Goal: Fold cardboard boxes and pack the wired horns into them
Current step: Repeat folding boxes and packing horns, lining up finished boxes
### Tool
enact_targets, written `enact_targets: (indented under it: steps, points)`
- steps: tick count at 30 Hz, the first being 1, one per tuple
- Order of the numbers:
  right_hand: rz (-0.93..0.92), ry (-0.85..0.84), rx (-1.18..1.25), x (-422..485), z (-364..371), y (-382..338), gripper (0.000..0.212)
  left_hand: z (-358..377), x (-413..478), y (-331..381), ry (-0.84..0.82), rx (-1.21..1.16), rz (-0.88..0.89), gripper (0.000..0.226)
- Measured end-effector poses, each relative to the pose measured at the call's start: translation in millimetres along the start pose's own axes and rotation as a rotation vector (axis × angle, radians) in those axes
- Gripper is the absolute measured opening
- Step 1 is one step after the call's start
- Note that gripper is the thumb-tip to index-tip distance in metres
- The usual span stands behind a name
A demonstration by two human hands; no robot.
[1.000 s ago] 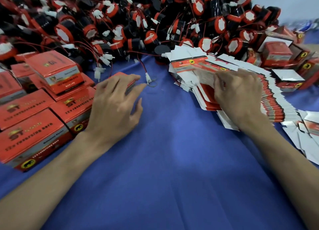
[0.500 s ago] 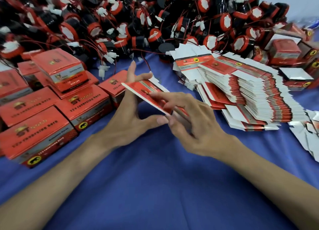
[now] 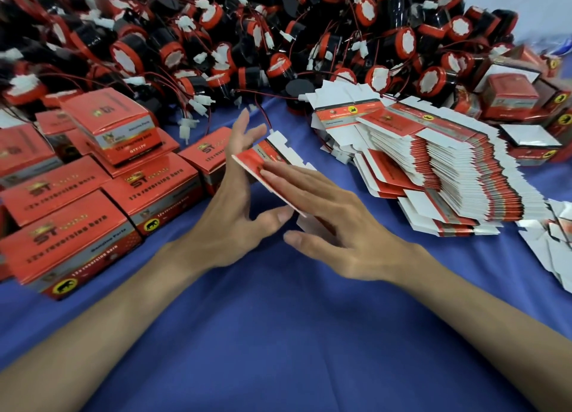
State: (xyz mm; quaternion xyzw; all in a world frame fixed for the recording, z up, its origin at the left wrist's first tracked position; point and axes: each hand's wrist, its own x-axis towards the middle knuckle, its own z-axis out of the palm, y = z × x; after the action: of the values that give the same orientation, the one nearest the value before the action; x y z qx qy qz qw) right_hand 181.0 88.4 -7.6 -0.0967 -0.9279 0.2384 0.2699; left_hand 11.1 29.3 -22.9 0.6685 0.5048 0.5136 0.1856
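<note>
Flattened red-and-white cardboard box [image 3: 269, 161] sits tilted between a person's two bare hands above the middle of the blue cloth-covered table [image 3: 278, 334], its white tabbed flaps pointing toward the far side. The left hand [image 3: 229, 226] stands edge-up against the box's left end, fingers straight and spread and thumb reaching toward the lower edge; its grip is apart, with nothing curled round the card. The right hand [image 3: 340, 226] lies flat along the red printed face, fingers straight on the card and thumb out below it; that grip too is apart, pressing rather than clasping. Just right of the hands a slanting stack of flat red-and-white box blanks [image 3: 464, 179] fans across the table, with a few loose white blanks [image 3: 554, 244] at the right edge. At left, folded red cardboard boxes [image 3: 93, 179] with gold and black lettering lie side by side and piled on one another, one of them just beside the left hand's fingers. Across the back of the table a large heap of black-and-red round wired horns [image 3: 247, 40], with white labels, thin leads and white plug connectors, spills forward to the boxes and the stack. More folded red boxes [image 3: 507, 93] rest at the far right, behind the stack.
</note>
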Motion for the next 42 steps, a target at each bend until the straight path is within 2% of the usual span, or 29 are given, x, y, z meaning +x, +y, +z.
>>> enact_targets:
  steps: [3, 6, 7, 10, 16, 22, 25, 28, 30, 32, 34, 36, 40, 42]
  points:
    - [-0.048, 0.019, -0.051, 0.1, 3.4, 2.8, 0.048, -1.3, 0.3, 1.9, 0.016, 0.014, 0.038, 0.062]
    - [-0.082, 0.04, -0.074, 2.1, 7.1, 5.4, 0.043, -2.0, 2.2, 0.7, 0.021, 0.023, 0.014, 0.047]
    - [-0.091, 0.047, -0.08, 2.0, 6.8, 5.8, 0.042, -1.5, 1.6, -0.2, 0.037, 0.024, -0.006, 0.048]
    - [-0.118, 0.072, -0.069, 2.0, 5.1, 5.5, 0.041, 0.8, 1.7, -3.2, 0.087, 0.051, -0.057, 0.072]
    - [-0.185, 0.158, -0.16, 1.4, 6.8, 6.9, 0.037, 4.8, 4.9, -2.8, 0.142, 0.168, 0.027, 0.065]
    - [-0.278, 0.222, -0.185, 3.4, 9.2, 7.8, 0.035, 4.2, 3.5, -0.1, 0.203, 0.113, 0.04, 0.079]
    - [-0.301, 0.247, -0.2, 3.2, 8.8, 7.1, 0.033, 4.7, 3.2, -2.6, 0.202, 0.14, 0.044, 0.079]
    - [-0.264, 0.305, -0.217, 3.6, 7.1, 3.5, 0.033, 5.6, 7.5, -5.0, 0.215, 0.194, 0.042, 0.071]
    - [-0.26, 0.344, -0.26, 3.9, 10.9, -2.2, 0.036, 4.0, 7.4, -9.1, 0.229, 0.226, 0.057, 0.057]
    - [-0.249, 0.366, -0.361, 5.2, 16.7, -8.6, 0.042, 4.9, -0.7, -14.2, 0.166, 0.302, 0.065, 0.042]
    - [-0.188, 0.388, -0.426, 7.1, 18.6, -12.5, 0.05, 6.5, -5.8, -13.5, 0.099, 0.317, 0.099, 0.054]
    - [-0.109, 0.37, -0.433, 6.4, 12.8, -12.4, 0.048, 5.7, -4.2, -8.8, 0.117, 0.24, 0.174, 0.062]
    - [0.112, 0.24, -0.375, 3.6, -3.5, -4.2, 0.083, 3.7, 5.0, -2.9, 0.19, 0.306, 0.27, 0.054]
    - [0.133, 0.196, -0.376, 5.4, -7.4, -2.0, 0.085, 3.5, 4.7, -2.8, 0.179, 0.301, 0.277, 0.051]
